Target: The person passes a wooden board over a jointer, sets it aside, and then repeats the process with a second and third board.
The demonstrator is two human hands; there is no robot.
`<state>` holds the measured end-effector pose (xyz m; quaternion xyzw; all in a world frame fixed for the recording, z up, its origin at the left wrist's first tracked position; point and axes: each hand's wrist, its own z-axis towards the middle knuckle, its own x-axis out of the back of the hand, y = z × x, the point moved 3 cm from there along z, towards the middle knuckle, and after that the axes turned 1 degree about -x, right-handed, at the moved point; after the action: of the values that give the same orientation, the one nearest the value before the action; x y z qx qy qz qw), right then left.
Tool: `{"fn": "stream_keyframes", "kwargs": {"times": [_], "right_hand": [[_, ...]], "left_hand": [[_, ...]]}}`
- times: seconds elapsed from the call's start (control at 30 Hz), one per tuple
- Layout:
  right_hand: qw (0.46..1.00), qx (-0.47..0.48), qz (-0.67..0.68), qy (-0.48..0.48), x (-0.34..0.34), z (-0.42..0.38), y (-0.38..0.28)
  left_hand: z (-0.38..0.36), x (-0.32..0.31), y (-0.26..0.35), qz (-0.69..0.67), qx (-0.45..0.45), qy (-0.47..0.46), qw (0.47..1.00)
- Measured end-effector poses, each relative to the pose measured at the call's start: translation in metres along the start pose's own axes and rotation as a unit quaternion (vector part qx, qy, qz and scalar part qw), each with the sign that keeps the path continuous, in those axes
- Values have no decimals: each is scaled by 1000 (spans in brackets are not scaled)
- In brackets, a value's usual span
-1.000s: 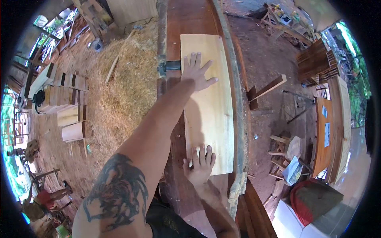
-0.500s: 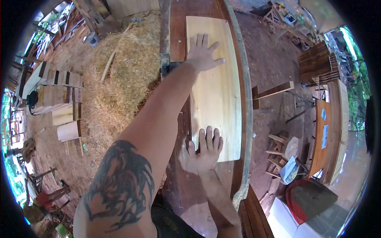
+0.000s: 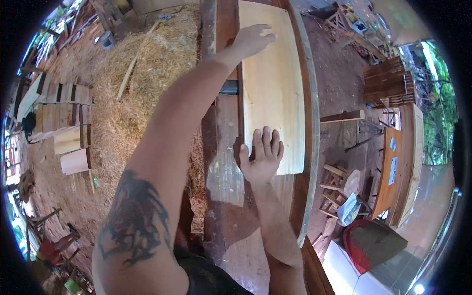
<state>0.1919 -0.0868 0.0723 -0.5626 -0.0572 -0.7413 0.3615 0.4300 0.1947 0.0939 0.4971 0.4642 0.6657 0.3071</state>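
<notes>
A pale, smooth wooden board [image 3: 278,108] lies lengthwise on a dark wooden workbench [image 3: 228,162]. My left hand [image 3: 254,40] is over the board's far part, stretched across from its left edge; the fingers are bent and apart with nothing in them. Near the close end of the board, my right hand [image 3: 264,160] rests palm down with its fingertips on the wood. Its thumb points toward the left edge and its fingers are spread. A dark bar [image 3: 229,87] shows beside the board's left edge, partly behind my left forearm.
Wood shavings [image 3: 142,93] cover the ground left of the bench, with a long thin strip of wood [image 3: 128,76] on them. Farther left are stacked timber pieces [image 3: 64,101]. On the right stand a wooden stool [image 3: 339,184], an orange-brown panel [image 3: 388,172] and a covered object [image 3: 376,243].
The board sits farther away along the bench. My left hand has gone from flat with spread fingers to bent fingers, farther forward. My right hand has moved forward with the board's near end.
</notes>
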Motion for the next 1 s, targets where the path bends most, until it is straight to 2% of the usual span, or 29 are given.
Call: {"fn": "stream_keyframes", "kwargs": {"times": [0.07, 0.1, 0.13, 0.17, 0.2, 0.23, 0.27, 0.3, 0.33, 0.4, 0.47, 0.57, 1.0], "right_hand": [[1000, 5, -2, 4, -6, 11, 0], [1000, 6, -6, -1, -10, 17, 1], [1000, 7, -12, -6, -15, 26, 2], [1000, 7, -8, 6, -19, 33, 1], [1000, 11, -8, 12, -22, 41, 0], [1000, 15, -8, 18, -26, 49, 0], [999, 20, -9, 24, -29, 58, 0], [999, 32, -16, 38, -33, 65, 0], [998, 37, -18, 41, -37, 71, 1], [998, 47, -23, 46, -45, 84, 3], [997, 46, -31, 54, -52, 96, 2], [997, 47, -37, 54, -63, 112, 5], [994, 58, -61, 69, -98, 183, 7]], "left_hand": [[-65, 28, -2, 67, -101, 168, 978], [-116, 42, 11, 10, -47, 200, 979], [-157, 48, -15, 22, -102, 245, 964], [-214, 49, -24, -9, -14, 247, 969], [-264, 32, -80, -98, 14, 287, 953], [-318, 27, -62, -104, 124, 284, 945], [-371, 13, -89, -4, 222, 230, 947], [-412, -8, -87, 1, 267, 198, 943], [-443, -22, -72, -30, 349, 148, 925], [-476, -47, -50, -67, 365, 130, 919], [-490, -64, -46, -72, 237, 195, 949], [-499, -71, -60, -2, 261, 192, 946], [-500, -69, -60, -29, 266, 179, 947]]}}
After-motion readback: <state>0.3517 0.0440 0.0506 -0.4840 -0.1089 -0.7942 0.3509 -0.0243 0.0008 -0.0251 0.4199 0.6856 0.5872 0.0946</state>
